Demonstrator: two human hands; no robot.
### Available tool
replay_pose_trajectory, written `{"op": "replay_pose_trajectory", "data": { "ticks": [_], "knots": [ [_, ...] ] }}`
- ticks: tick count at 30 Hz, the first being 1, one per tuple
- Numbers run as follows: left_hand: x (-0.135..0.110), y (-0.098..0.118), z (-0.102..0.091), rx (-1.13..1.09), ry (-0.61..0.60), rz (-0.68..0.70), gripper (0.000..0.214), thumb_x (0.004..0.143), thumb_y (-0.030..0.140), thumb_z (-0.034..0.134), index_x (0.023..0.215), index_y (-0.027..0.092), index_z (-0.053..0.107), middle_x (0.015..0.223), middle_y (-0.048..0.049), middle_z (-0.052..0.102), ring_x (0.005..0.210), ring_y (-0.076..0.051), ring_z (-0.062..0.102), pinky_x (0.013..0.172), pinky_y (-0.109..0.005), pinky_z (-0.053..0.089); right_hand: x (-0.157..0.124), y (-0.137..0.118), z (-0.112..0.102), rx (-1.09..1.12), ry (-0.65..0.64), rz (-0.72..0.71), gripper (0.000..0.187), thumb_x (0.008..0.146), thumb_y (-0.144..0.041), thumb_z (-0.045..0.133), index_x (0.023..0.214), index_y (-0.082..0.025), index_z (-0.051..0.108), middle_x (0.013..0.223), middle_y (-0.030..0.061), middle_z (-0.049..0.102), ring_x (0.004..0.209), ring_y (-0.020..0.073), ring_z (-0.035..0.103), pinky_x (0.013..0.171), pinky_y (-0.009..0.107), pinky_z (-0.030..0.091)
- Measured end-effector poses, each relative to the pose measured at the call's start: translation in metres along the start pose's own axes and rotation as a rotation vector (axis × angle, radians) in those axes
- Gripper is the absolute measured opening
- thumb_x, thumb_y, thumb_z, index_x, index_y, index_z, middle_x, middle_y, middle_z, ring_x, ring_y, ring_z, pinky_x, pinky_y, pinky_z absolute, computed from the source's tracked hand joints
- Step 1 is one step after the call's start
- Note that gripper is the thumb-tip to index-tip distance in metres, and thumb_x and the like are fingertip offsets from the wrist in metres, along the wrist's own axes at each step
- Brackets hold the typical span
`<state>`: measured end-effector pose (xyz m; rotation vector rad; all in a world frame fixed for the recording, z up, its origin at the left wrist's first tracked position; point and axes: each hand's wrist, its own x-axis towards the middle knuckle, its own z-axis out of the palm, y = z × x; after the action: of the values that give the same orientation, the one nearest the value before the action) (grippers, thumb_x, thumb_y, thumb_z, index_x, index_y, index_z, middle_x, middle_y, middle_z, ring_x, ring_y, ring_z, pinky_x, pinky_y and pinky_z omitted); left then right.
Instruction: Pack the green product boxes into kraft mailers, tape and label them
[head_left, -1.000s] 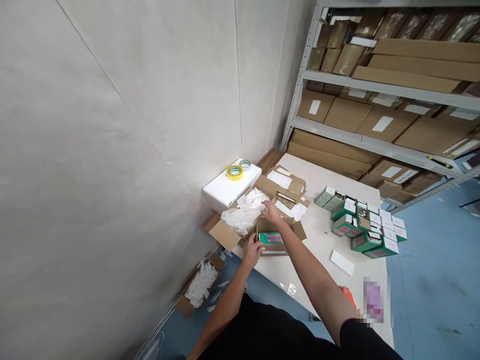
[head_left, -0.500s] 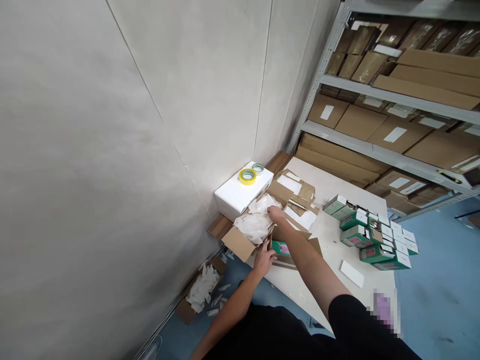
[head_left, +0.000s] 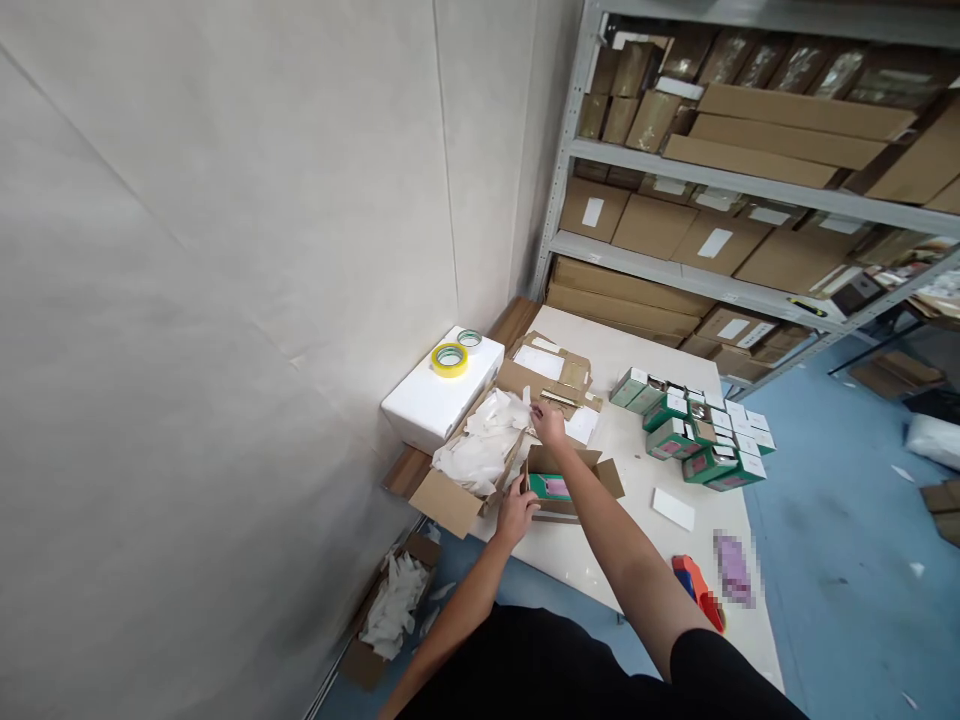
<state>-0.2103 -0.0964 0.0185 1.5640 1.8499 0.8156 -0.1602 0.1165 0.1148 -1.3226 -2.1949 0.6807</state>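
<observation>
My left hand (head_left: 516, 510) grips the near flap of a small open cardboard box (head_left: 571, 468) on the white table (head_left: 637, 540). A green and pink product box (head_left: 550, 487) lies inside it. My right hand (head_left: 550, 425) reaches past that box to the edge of a larger open carton (head_left: 442, 495) filled with white packing sheets (head_left: 480, 450). Its fingers are pinched on one white sheet that sticks up just above them.
A white foam box (head_left: 427, 405) by the wall carries a yellow tape roll (head_left: 449, 360) and a clear one (head_left: 469, 340). Flattened cardboard (head_left: 551, 365), several green boxes (head_left: 697, 440), a white card (head_left: 673, 508) and a red tape dispenser (head_left: 697, 590) lie on the table. Shelves of cartons (head_left: 750, 200) stand behind. A floor box (head_left: 390, 610) holds white scraps.
My right hand has drawn back a little from the packing sheets toward the small box, with a white sheet in its fingers. My left hand stays on the box flap. The camera view has shifted.
</observation>
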Motion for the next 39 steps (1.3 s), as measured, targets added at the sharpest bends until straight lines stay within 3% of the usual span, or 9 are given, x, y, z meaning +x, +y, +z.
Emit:
{"op": "replay_pose_trajectory", "data": {
  "ticks": [4, 10, 16, 23, 27, 30, 33, 36, 39],
  "knots": [
    [0.012, 0.014, 0.017, -0.010, -0.037, 0.035, 0.015, 0.088, 0.011, 0.066, 0.093, 0.022, 0.076, 0.162, -0.0094, 0.041, 0.143, -0.028, 0.049, 0.116, -0.043, 0.043, -0.029, 0.033, -0.040, 0.151, 0.194, 0.042, 0.039, 0.088, -0.026, 0.054, 0.123, -0.022, 0.071, 0.101, 0.0065, 0.077, 0.090, 0.0234, 0.070, 0.088, 0.035, 0.055],
    [0.030, 0.037, 0.057, -0.040, -0.032, 0.115, 0.017, 0.086, 0.008, 0.067, 0.095, 0.020, 0.076, 0.158, -0.0115, 0.045, 0.141, -0.030, 0.051, 0.114, -0.045, 0.045, -0.114, 0.098, -0.106, 0.107, 0.515, 0.026, 0.026, 0.092, -0.030, 0.053, 0.101, -0.020, 0.075, 0.094, 0.0079, 0.074, 0.088, 0.0227, 0.068, 0.084, 0.034, 0.054],
    [0.045, 0.059, 0.103, -0.064, -0.113, 0.146, 0.019, 0.085, 0.007, 0.065, 0.092, 0.020, 0.077, 0.161, -0.0103, 0.042, 0.138, -0.029, 0.055, 0.113, -0.043, 0.047, -0.190, 0.151, -0.138, 0.049, 0.581, 0.112, 0.025, 0.095, -0.032, 0.051, 0.098, -0.021, 0.073, 0.094, 0.0077, 0.072, 0.087, 0.0223, 0.067, 0.080, 0.033, 0.052],
    [0.051, 0.075, 0.141, 0.026, -0.234, 0.047, 0.020, 0.085, 0.008, 0.061, 0.094, 0.019, 0.076, 0.169, -0.0055, 0.034, 0.146, -0.030, 0.046, 0.113, -0.043, 0.047, -0.227, 0.201, -0.159, 0.085, 0.560, 0.311, 0.029, 0.095, -0.041, 0.050, 0.096, -0.019, 0.070, 0.087, 0.0074, 0.071, 0.076, 0.0213, 0.062, 0.074, 0.032, 0.050],
    [0.046, 0.078, 0.146, 0.087, -0.277, -0.034, 0.024, 0.084, 0.007, 0.061, 0.100, 0.018, 0.075, 0.172, -0.0053, 0.025, 0.145, -0.030, 0.048, 0.115, -0.045, 0.045, -0.236, 0.213, -0.164, 0.079, 0.542, 0.344, 0.025, 0.093, -0.038, 0.051, 0.094, -0.020, 0.068, 0.087, 0.0071, 0.071, 0.074, 0.0206, 0.062, 0.075, 0.032, 0.050],
    [0.042, 0.082, 0.150, 0.104, -0.251, -0.054, 0.042, 0.082, 0.005, 0.063, 0.121, 0.018, 0.070, 0.173, -0.0088, 0.020, 0.150, -0.030, 0.042, 0.119, -0.043, 0.040, -0.240, 0.216, -0.154, 0.040, 0.476, 0.318, 0.024, 0.095, -0.034, 0.051, 0.098, -0.020, 0.070, 0.093, 0.0076, 0.072, 0.080, 0.0208, 0.064, 0.079, 0.031, 0.051],
    [0.038, 0.082, 0.155, 0.096, -0.184, -0.100, 0.080, 0.076, 0.005, 0.071, 0.152, 0.018, 0.047, 0.172, -0.0145, 0.023, 0.154, -0.033, 0.033, 0.124, -0.044, 0.034, -0.246, 0.221, -0.133, -0.018, 0.281, 0.289, 0.025, 0.097, -0.028, 0.050, 0.106, -0.022, 0.073, 0.105, 0.0085, 0.073, 0.091, 0.0215, 0.067, 0.082, 0.030, 0.052],
    [0.037, 0.076, 0.155, 0.056, -0.080, -0.183, 0.109, 0.070, 0.008, 0.078, 0.164, 0.018, 0.024, 0.171, -0.0164, 0.025, 0.158, -0.034, 0.024, 0.127, -0.043, 0.028, -0.259, 0.228, -0.111, -0.058, 0.046, 0.296, 0.035, 0.088, -0.020, 0.061, 0.121, -0.024, 0.073, 0.125, 0.0095, 0.071, 0.109, 0.0255, 0.066, 0.088, 0.032, 0.054],
    [0.041, 0.070, 0.149, -0.041, 0.004, -0.330, 0.116, 0.070, 0.011, 0.078, 0.166, 0.020, 0.014, 0.164, -0.0161, 0.039, 0.152, -0.031, 0.038, 0.122, -0.041, 0.038, -0.275, 0.238, -0.104, -0.046, 0.032, 0.302, 0.046, 0.086, -0.019, 0.061, 0.132, -0.022, 0.069, 0.139, 0.0117, 0.065, 0.124, 0.0294, 0.061, 0.100, 0.039, 0.053]
  ]
}}
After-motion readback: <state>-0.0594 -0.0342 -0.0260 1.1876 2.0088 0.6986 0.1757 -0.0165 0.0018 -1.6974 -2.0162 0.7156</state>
